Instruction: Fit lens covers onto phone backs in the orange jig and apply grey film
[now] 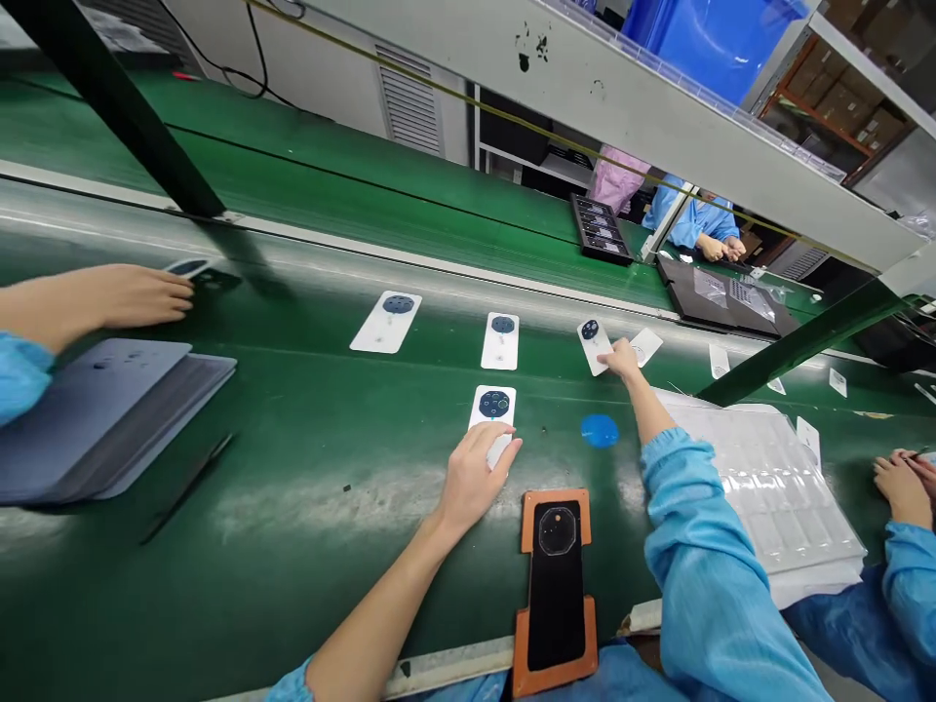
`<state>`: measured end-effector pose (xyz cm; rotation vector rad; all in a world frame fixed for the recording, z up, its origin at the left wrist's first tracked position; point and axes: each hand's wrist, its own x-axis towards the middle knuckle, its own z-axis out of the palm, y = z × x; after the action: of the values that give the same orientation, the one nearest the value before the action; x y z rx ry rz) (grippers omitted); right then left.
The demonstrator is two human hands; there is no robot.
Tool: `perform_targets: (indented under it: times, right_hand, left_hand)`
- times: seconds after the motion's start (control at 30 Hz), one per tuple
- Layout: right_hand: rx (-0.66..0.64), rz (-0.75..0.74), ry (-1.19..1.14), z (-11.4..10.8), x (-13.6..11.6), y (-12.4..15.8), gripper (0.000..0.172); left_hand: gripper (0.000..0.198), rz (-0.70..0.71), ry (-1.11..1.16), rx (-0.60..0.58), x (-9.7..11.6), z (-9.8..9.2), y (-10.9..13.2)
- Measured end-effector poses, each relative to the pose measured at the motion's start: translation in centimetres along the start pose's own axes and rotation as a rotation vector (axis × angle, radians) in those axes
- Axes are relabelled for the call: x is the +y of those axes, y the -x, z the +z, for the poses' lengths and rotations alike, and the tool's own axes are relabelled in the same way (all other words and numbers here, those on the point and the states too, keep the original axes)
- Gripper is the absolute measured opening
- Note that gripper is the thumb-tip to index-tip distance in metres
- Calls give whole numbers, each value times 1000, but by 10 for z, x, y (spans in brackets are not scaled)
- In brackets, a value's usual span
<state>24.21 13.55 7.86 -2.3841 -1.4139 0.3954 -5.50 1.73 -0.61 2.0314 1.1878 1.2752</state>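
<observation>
My left hand [472, 483] has its fingers and thumb round the lower end of a white card [503, 395] with a dark round camera print. The fingers cover part of that card. Further right, my right hand [623, 359] pinches the lower edge of another white card [594, 343] with a dark round print. A plain white card [647, 346] lies just beyond that hand. Between my forearms, near the bench edge, a black phone-shaped panel [557, 595] sits in an orange holder [521, 658]. Two more printed cards, one left [381, 331] and one central [500, 349], lie flat on the green belt.
A blue disc [600, 431] lies on the belt. Stacked grey trays [95, 409] and black tweezers [188, 487] are at left, clear plastic trays [782, 487] at right. Co-workers' hands are at left [138, 295] and right [903, 487]. Slanted posts cross both sides.
</observation>
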Motion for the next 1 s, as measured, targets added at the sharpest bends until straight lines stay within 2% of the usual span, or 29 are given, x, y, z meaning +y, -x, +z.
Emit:
perform_targets:
  times: [0.07,0.17,0.2,0.23,0.3,0.37,0.4,0.5,0.57,0.6,0.67,0.8,0.9,1.0]
  right_hand:
    - [-23,-157,-34,-6,-8,30,28]
    - [-114,-483,-64,-8,-11,100,18]
    - [-161,-742,-55,-7,-9,127,15]
    - [-189,-940,-33,-7,-5,152,15]
    - [-130,-1091,10,-11,9,195,22]
    - [-1,-1015,-4,-24,34,222,26]
    - [81,-915,-24,-32,52,231,27]
    - [309,-522,-12,-59,117,254,25]
    - [379,-303,64,-69,156,276,16]
    - [384,-229,96,-71,172,289,14]
    - [361,-142,115,-65,191,317,17]
    - [313,-135,124,-30,197,356,12]
    - [352,-165,225,-4,198,362,15]
    - [424,-176,287,9,201,357,16]
  left_hand:
    - [29,122,-127,90,2,-1,-2]
    - [52,222,-327,137,8,-3,-4]
    - [51,257,-358,109,9,-4,-4]
    - [43,294,-361,62,9,-4,-3]
    - [20,346,-281,-60,6,-4,-1]
    - [16,249,-149,-101,0,-3,3]
    - [20,116,-98,-61,-3,-3,4]
    - [29,-376,6,227,-12,1,2]
    - [36,-534,145,432,-14,6,-3]
    - [38,-549,242,500,-14,9,-5]
    - [38,-535,413,555,-12,14,-10]
    - [33,-523,502,508,-3,16,-12]
    - [34,-512,470,474,1,14,-10]
    - [37,-514,446,450,2,12,-10]
